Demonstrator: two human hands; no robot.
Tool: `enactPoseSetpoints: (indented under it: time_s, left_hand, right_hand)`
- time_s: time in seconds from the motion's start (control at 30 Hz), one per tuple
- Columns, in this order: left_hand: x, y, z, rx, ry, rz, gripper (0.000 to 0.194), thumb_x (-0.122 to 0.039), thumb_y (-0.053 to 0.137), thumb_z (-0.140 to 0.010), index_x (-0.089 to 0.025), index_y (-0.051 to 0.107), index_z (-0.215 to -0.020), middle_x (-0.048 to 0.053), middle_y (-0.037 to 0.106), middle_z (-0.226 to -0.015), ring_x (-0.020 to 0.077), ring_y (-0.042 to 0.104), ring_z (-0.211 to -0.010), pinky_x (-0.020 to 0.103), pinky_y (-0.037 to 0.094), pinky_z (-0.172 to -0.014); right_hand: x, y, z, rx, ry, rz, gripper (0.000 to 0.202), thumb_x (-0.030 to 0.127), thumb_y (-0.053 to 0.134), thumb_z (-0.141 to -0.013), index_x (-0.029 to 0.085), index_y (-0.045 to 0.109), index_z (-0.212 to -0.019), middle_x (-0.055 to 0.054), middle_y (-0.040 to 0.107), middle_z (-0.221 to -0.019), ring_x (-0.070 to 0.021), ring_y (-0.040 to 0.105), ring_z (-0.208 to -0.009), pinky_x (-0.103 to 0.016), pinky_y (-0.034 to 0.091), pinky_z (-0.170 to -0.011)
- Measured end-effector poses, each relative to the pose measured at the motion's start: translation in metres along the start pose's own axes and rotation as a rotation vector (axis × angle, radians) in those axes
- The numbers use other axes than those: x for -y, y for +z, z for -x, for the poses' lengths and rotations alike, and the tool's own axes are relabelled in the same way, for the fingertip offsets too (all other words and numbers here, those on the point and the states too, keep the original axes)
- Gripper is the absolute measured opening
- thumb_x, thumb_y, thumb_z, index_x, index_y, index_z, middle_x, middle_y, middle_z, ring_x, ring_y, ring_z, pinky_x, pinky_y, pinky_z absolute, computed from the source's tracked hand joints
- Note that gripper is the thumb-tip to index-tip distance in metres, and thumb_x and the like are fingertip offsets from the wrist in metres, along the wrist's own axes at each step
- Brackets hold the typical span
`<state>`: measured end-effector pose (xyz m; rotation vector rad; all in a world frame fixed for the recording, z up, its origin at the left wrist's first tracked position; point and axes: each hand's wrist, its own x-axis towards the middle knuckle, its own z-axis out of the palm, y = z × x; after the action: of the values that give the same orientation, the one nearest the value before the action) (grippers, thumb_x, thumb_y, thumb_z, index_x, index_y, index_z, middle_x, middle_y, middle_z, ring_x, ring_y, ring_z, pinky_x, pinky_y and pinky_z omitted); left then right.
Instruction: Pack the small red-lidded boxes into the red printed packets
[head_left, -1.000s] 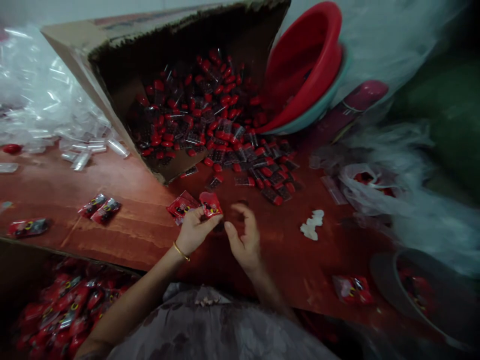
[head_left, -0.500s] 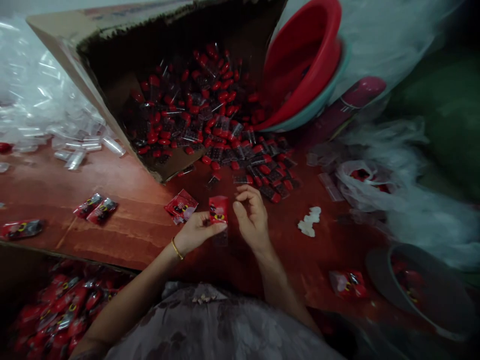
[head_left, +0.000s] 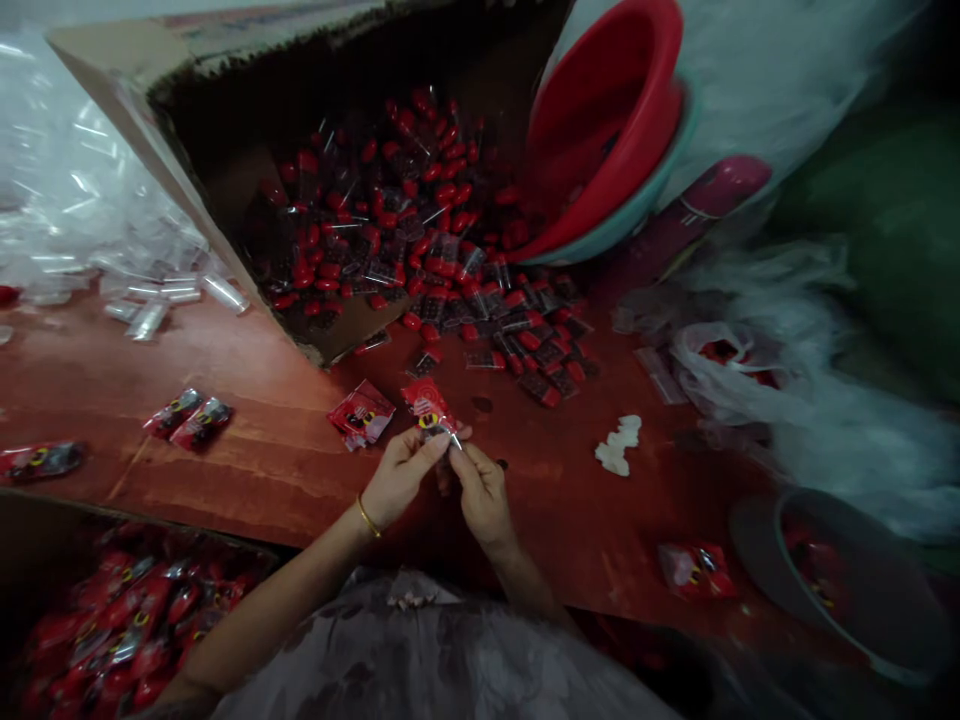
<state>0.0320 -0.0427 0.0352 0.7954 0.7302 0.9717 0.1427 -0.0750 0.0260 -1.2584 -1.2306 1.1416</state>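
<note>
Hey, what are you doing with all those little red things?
The left hand and right hand hold one small red packet between their fingertips, just above the table. More red packets lie on the table, just left of it. Behind the hands, a tipped box spills small red-ended pieces, and a red bowl leans at its opening.
</note>
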Motion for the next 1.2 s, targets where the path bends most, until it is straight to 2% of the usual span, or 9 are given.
enactPoseSetpoints:
  time_s: [0.3,0.4,0.53,0.67,0.77,0.87,1.0,1.1,1.2]
  left_hand:
    - [-0.002,-0.005,0.000,-0.126,0.006,-0.021,0.030,-0.042,0.069,-0.068,-0.013,0.065,-0.077,-0.001,0.062,-0.057,0.0077,0.050,-0.043,0.021,0.044,-0.044]
    - [-0.005,-0.012,0.005,-0.243,-0.023,0.051,0.029,-0.038,0.074,-0.063,-0.013,0.064,-0.074,0.000,0.064,-0.060,0.0094,0.056,-0.050,0.021,0.047,-0.051]
    - [-0.033,-0.051,0.019,-0.464,-0.063,0.241,0.019,-0.031,0.069,-0.071,-0.014,0.062,-0.077,0.006,0.070,-0.083,0.0170,0.066,-0.079,0.029,0.051,-0.076]
    - [-0.073,-0.112,0.039,-0.869,0.078,0.432,0.032,-0.036,0.037,-0.090,-0.017,0.061,-0.081,0.005,0.070,-0.085,0.0128,0.065,-0.084,0.025,0.051,-0.076]
    - [-0.081,-0.134,0.048,-0.935,0.201,0.398,0.045,-0.052,0.035,-0.086,-0.016,0.062,-0.086,0.010,0.068,-0.099,0.0165,0.063,-0.096,0.028,0.051,-0.079]
    - [-0.065,-0.121,0.041,-0.862,0.178,0.023,0.044,-0.052,0.054,-0.076,-0.015,0.062,-0.098,0.013,0.064,-0.111,0.0217,0.061,-0.100,0.037,0.047,-0.088]
    - [-0.039,-0.090,0.018,-0.658,0.287,-1.022,0.039,-0.041,0.064,-0.070,-0.019,0.066,-0.102,0.013,0.057,-0.124,0.0300,0.046,-0.121,0.048,0.031,-0.103]
    - [-0.030,-0.082,0.008,-0.501,0.231,-1.578,0.028,-0.037,0.060,-0.076,-0.025,0.068,-0.100,0.008,0.052,-0.131,0.0327,0.033,-0.130,0.053,0.023,-0.105]
    - [-0.026,-0.086,0.006,-0.452,0.183,-1.766,0.024,-0.035,0.052,-0.082,-0.029,0.070,-0.097,0.005,0.056,-0.128,0.0324,0.037,-0.128,0.053,0.026,-0.103]
  right_hand:
    - [-0.006,0.004,-0.011,0.078,-0.092,0.195,0.034,0.039,0.043,-0.087,0.019,0.047,-0.060,0.004,0.049,-0.049,-0.0090,0.046,-0.045,-0.021,0.036,-0.047]
    - [-0.006,0.010,-0.019,0.101,-0.111,0.283,0.038,0.041,0.041,-0.087,0.019,0.049,-0.056,0.003,0.050,-0.048,-0.0091,0.047,-0.045,-0.020,0.036,-0.047]
    - [-0.001,-0.015,-0.043,0.002,-0.194,0.687,0.037,0.038,0.034,-0.090,0.018,0.061,-0.075,-0.005,0.065,-0.073,-0.0163,0.058,-0.070,-0.026,0.043,-0.065]
    - [-0.013,-0.074,-0.075,-0.352,-0.131,1.160,0.037,0.037,0.050,-0.082,0.009,0.058,-0.105,-0.021,0.060,-0.109,-0.0339,0.052,-0.098,-0.048,0.041,-0.082]
    - [-0.034,-0.095,-0.085,-0.368,-0.122,1.224,0.034,0.022,0.047,-0.080,0.007,0.055,-0.110,-0.023,0.057,-0.114,-0.0359,0.049,-0.106,-0.054,0.039,-0.087]
    - [-0.049,-0.088,-0.077,-0.200,-0.267,1.160,0.037,0.007,0.039,-0.076,0.011,0.054,-0.110,-0.017,0.057,-0.118,-0.0312,0.046,-0.115,-0.055,0.034,-0.097]
    - [-0.053,-0.066,-0.058,0.035,-0.435,0.989,0.047,0.000,0.037,-0.066,0.015,0.055,-0.106,-0.011,0.057,-0.121,-0.0266,0.038,-0.126,-0.054,0.031,-0.103]
    - [-0.052,-0.056,-0.051,0.033,-0.491,0.910,0.040,0.006,0.042,-0.070,0.016,0.055,-0.106,-0.012,0.055,-0.123,-0.0271,0.038,-0.127,-0.053,0.033,-0.102]
    - [-0.049,-0.050,-0.049,-0.017,-0.502,0.904,0.030,0.015,0.048,-0.075,0.016,0.058,-0.103,-0.013,0.056,-0.122,-0.0283,0.043,-0.123,-0.052,0.036,-0.100]
